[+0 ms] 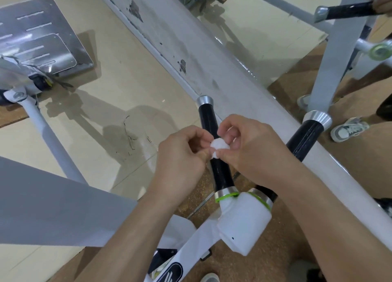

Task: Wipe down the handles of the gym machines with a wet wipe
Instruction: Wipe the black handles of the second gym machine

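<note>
Both hands meet over the black handle [214, 146] that rises from the white joint block [244, 218] of the machine. The left hand [180, 156] and the right hand [252, 152] each pinch a small bunched white wet wipe [219, 145] between fingertips, so neither hand is spread; the wipe sits right in front of the handle, about midway along its length (whether it touches the grip cannot be told). A second black handle [305, 141] branches from the same block, to the right of the first, ending in a silver collar [317, 118]. Beyond that second handle, sneakers [347, 129] stand on the floor. Far left of the first handle lies a grey footplate [42, 38].
</note>
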